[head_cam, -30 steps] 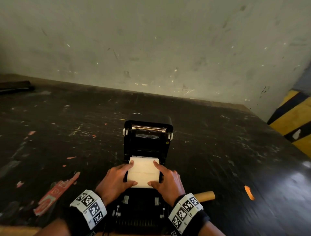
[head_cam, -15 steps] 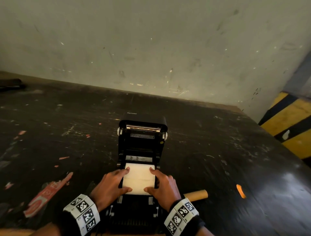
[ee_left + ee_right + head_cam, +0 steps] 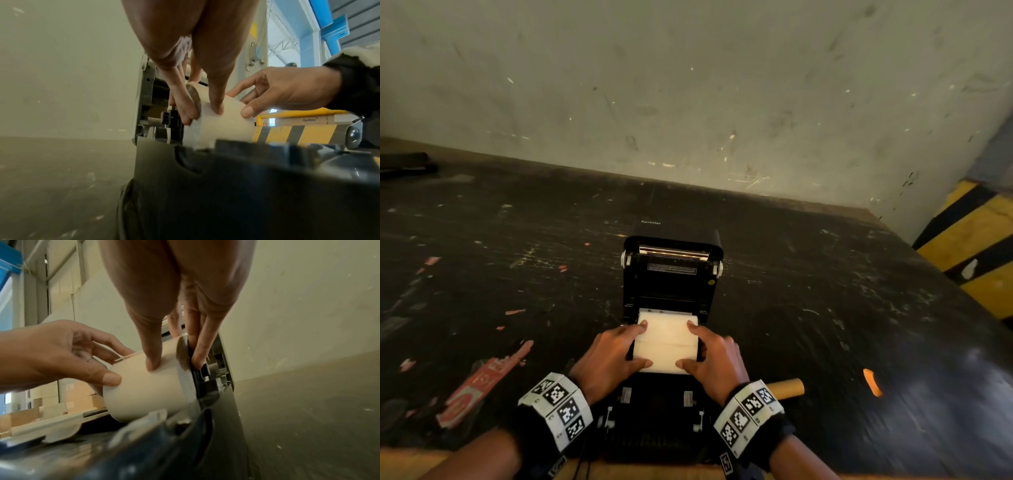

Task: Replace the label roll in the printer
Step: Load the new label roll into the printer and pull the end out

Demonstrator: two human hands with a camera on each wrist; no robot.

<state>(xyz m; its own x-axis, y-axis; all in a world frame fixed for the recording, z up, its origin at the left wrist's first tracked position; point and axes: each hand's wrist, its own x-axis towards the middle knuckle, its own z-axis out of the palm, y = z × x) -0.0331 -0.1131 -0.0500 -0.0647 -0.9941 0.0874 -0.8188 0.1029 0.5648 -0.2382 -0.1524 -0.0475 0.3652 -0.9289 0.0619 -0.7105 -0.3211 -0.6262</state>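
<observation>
A black label printer stands open on the dark table, its lid tipped up toward the wall. A white label roll lies across its bay. My left hand grips the roll's left end, thumb on the front, fingers over the top and down the end face. My right hand grips the right end the same way. In the left wrist view the roll sits low in the bay with my left hand's fingers against its end. The right wrist view shows the roll beside a black roll holder.
A bare cardboard core lies on the table just right of the printer, behind my right wrist. A red torn label scrap lies at the left, an orange scrap at the right. A yellow-and-black striped barrier stands at the far right.
Both hands and the roll have shifted slightly back toward the printer lid; the gap behind the roll seen half a second ago has closed. The grip on both ends is unchanged.
</observation>
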